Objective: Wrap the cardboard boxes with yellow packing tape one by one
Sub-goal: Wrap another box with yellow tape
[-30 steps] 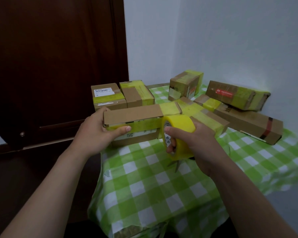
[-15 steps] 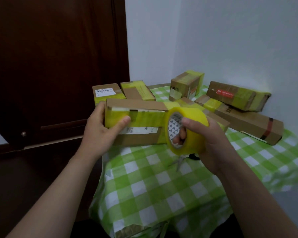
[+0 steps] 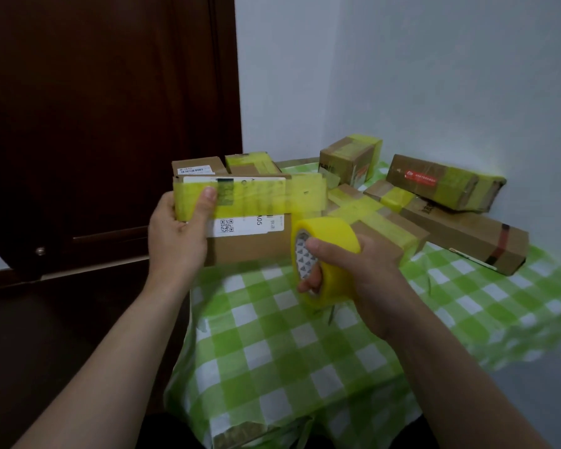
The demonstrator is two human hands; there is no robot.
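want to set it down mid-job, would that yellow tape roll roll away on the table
The tape roll is round, so on its rim it would probably roll; laid flat it should stay. The right hand holds it alone, hooked through the core, so it seems light and stiff.

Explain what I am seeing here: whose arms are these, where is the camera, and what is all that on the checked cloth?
No machine here: a person works with bare hands, and the picture comes from a camera worn on their head, looking down. The left hand grips one end of a cardboard box. The right hand holds a roll of yellow tape, fingers through its core; a strip of tape crosses the box's front. On the table with its green checked cloth lie several other boxes, most bearing yellow tape.
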